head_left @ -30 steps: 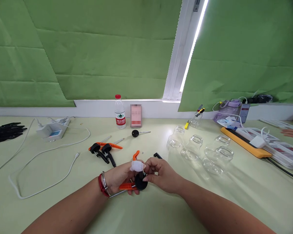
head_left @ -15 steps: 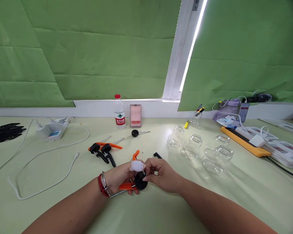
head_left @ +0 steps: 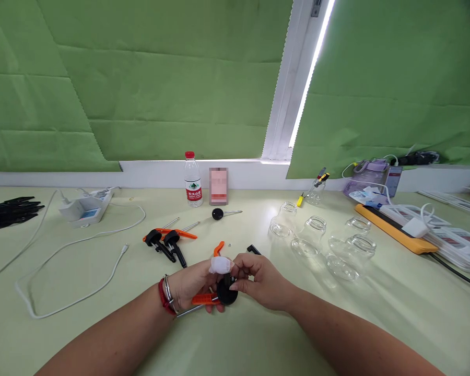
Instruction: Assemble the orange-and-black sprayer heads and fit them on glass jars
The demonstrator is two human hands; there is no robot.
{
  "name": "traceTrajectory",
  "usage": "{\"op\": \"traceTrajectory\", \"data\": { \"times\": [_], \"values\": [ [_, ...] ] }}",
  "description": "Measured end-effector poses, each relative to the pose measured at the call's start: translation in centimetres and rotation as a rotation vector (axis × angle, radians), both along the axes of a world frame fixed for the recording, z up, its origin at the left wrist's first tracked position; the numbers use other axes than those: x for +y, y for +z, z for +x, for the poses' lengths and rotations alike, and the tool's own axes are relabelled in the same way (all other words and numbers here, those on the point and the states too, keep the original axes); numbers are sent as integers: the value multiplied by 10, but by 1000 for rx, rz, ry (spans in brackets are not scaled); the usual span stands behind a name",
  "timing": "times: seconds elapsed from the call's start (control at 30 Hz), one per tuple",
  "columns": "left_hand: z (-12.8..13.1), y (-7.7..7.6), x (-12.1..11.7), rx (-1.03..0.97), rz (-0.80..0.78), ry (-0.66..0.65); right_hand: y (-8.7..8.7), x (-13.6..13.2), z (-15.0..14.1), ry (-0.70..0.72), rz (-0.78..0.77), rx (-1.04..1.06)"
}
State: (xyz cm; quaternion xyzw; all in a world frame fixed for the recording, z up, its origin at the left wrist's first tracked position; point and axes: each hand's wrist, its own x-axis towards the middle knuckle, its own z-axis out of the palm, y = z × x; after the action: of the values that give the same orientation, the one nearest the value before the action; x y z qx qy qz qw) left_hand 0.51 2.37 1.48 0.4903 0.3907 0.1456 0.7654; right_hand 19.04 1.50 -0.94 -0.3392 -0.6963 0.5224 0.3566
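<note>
My left hand point(head_left: 198, 284), its thumb wrapped in white, is closed around a black round cap with an orange handle point(head_left: 227, 291). A metal rod point(head_left: 190, 310) sticks out to the left below that hand. My right hand point(head_left: 258, 282) pinches at the upper part of the cap with thumb and fingers; any small piece between them is hidden. Just beyond the hands lie an orange lever point(head_left: 218, 248) and a black bent piece point(head_left: 253, 249). Two similar black caps with orange handles and rods point(head_left: 172, 239) rest to the left.
Several clear glass jars point(head_left: 309, 237) stand to the right, near a yellow-and-black power strip point(head_left: 395, 230). A water bottle point(head_left: 193, 183) and a screwdriver point(head_left: 227, 213) are at the back. A white cable point(head_left: 102, 300) curls across the left, near black gloves point(head_left: 10, 211).
Both hands keep nearly the same hold on the black cap. The whole view has shifted very slightly.
</note>
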Motion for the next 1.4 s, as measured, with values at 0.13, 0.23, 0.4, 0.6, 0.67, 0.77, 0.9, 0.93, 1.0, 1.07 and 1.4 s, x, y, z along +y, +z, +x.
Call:
{"op": "traceTrajectory", "data": {
  "times": [0.13,0.23,0.4,0.6,0.67,0.77,0.9,0.93,1.0,1.07,1.4],
  "values": [
    [0,1,0,2,-10,1,2,0,0,-6,-2,6],
    [0,2,0,-4,-25,-8,3,0,0,-14,11,-8],
    [0,2,0,1,-39,-7,5,-2,0,-13,19,9],
    [0,1,-2,-24,-45,-12,4,-3,0,-20,37,21],
    [1,0,-1,-38,-57,-16,4,-3,1,-22,43,9],
    [1,-4,0,-63,-79,-21,4,-3,0,-29,39,-4],
    [-1,-6,1,-133,-96,-21,4,-3,0,-63,28,5],
    [-2,-5,2,-179,-99,-19,4,-2,1,-80,26,17],
    [-3,-2,2,-309,-97,-14,2,1,2,-144,17,61],
    [-3,2,3,-476,-54,33,0,5,3,-231,-15,119],
    [1,8,4,-708,340,491,-4,9,0,80,-458,214]
  ]
}}
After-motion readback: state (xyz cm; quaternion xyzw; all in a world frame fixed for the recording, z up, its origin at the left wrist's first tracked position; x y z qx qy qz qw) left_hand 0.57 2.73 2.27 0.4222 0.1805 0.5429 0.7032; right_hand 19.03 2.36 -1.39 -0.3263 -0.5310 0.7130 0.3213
